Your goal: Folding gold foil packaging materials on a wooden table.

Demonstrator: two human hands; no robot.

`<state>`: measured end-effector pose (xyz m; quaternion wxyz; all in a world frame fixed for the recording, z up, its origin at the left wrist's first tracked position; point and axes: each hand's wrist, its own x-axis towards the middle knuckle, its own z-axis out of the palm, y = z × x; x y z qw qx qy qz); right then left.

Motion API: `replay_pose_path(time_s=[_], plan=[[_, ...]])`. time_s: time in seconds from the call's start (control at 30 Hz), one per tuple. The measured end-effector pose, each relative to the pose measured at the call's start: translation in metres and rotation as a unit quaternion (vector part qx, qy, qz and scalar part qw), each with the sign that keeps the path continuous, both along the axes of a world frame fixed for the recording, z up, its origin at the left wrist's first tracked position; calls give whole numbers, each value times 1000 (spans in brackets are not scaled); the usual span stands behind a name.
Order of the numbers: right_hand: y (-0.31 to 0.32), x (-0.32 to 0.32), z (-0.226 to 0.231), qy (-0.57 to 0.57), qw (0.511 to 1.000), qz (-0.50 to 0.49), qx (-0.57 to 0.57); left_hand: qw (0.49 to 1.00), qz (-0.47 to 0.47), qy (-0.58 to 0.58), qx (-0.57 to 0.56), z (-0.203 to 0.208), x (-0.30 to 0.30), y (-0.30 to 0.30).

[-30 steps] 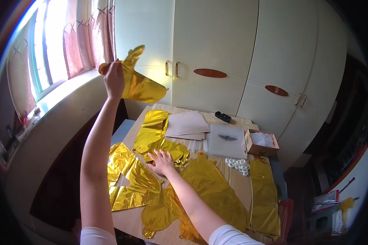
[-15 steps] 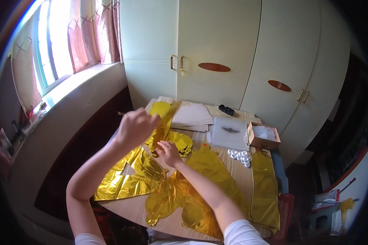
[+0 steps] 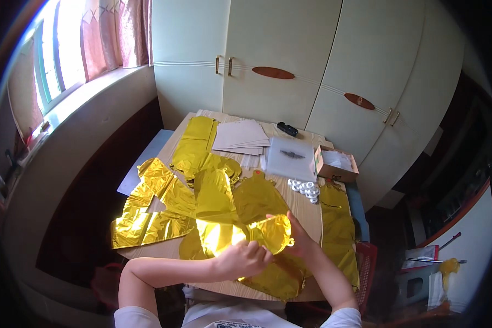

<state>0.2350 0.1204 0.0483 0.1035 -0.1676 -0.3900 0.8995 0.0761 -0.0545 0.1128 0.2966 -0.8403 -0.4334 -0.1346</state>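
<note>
A flat gold foil balloon is held up in front of me, its far end spread over other foil pieces on the table. My right hand grips its rounded, folded end, thumb and fingers at the edge. My left hand is closed in a fist against the near edge of the same balloon, seemingly pinching it; the fingertips are partly hidden. Beneath it lies another gold foil balloon. To the left is a gold foil balloon with a small hole.
More gold foil lies at the back left and right edge of the wooden table. Behind are cardboard sheets, a clear plastic bag, an open box, small white rolls and a black object.
Both hands have come nearer to me from the back of the table, bringing a gold foil balloon. The left hand has dropped from its raised position, and the view has shifted slightly.
</note>
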Motion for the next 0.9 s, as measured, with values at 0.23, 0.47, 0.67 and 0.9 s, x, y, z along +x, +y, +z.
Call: replay_pose_path(time_s=[0.23, 0.47, 0.67, 0.9], plan=[[-30, 53, -3, -54, 991, -59, 108, 999, -34, 1, -27, -31, 27, -8], [-56, 56, -1, -85, 918, -153, 355, 996, -72, -20, -51, -34, 29, -14], [-62, 73, -1, -85, 917, -208, 329, 990, -34, -108, -86, -38, 15, -15], [-66, 92, -16, -43, 935, -299, 187, 973, 34, -201, -107, -50, -21, 1]])
